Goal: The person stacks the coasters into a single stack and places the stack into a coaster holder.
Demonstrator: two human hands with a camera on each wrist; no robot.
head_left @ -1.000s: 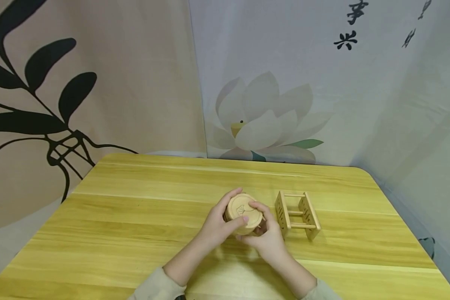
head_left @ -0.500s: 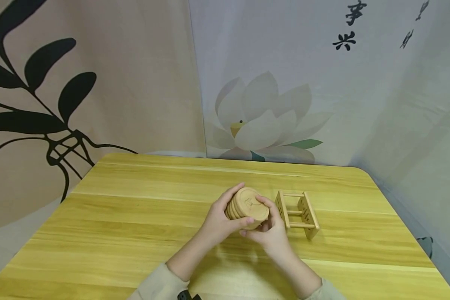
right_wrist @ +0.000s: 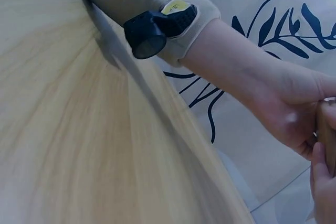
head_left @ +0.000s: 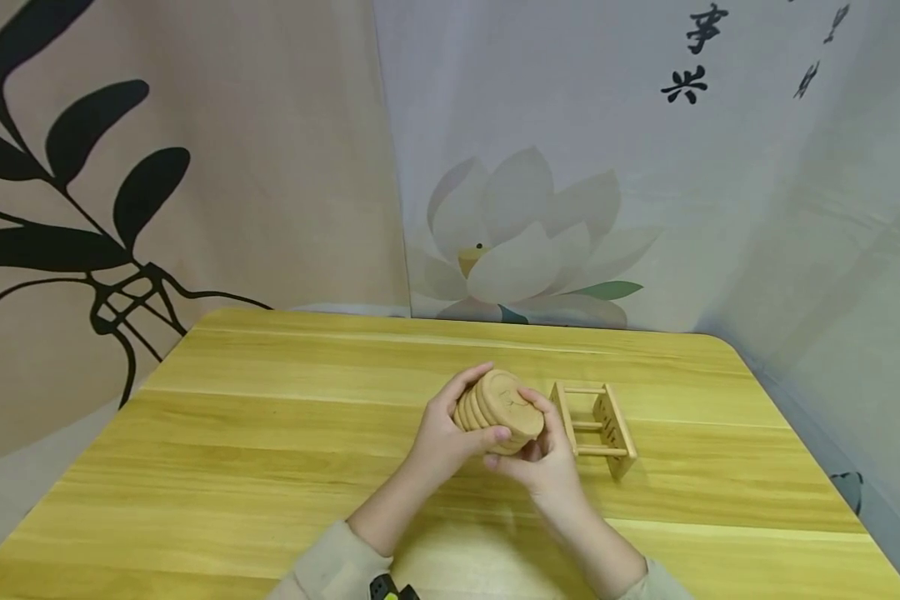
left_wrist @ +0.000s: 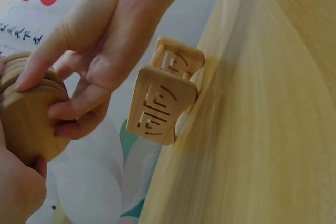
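A stack of round wooden coasters (head_left: 512, 403), the front one with a line design on its face, is held tilted above the table between both hands. My left hand (head_left: 447, 427) grips the stack from the left, thumb across the near edge and fingers round the far side. On the right side my right hand (head_left: 546, 460) grips the coasters too, a finger over the front face and the thumb below. In the left wrist view several coasters (left_wrist: 37, 114) fan slightly apart under the right hand's fingers. Just right of the hands stands a wooden coaster rack (head_left: 594, 427) with cut-out side panels and crossbars.
The wooden table (head_left: 285, 433) spreads out on all sides of the hands. Behind it hang printed cloths (head_left: 307, 167) with leaves, a lotus and characters. A black wrist camera (right_wrist: 152, 30) is strapped over the left sleeve.
Both hands have shifted slightly right and up with the coasters. The stack has tilted further, so more of its layered edges show on the left. The rack stays in place.
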